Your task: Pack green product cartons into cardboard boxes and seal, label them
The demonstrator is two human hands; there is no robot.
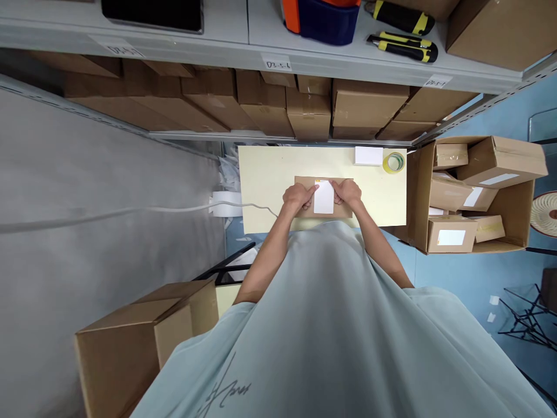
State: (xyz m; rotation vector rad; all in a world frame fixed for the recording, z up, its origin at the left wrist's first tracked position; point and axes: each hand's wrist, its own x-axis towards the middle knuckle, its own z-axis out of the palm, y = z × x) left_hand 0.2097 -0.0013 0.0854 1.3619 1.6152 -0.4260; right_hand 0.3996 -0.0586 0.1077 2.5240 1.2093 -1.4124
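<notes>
A flat brown cardboard box (304, 209) lies on the pale yellow table (270, 165) right in front of me. On its middle is a white label (324, 198) with a small yellow-orange mark at its top edge. My left hand (299, 196) is closed at the label's left side, its thumb on the upper left corner and its fingers curled. Opposite it, my right hand (347, 191) is also closed, thumb at the upper right corner. Whether the label is fully stuck down cannot be seen.
A white stack of labels (368, 155) and a tape roll (394, 162) lie at the table's back right. An open carton (420, 197) of parcels stands to the right. Above is a shelf (243, 49) with utility knives (402, 47). A cable (187, 208) crosses from the left.
</notes>
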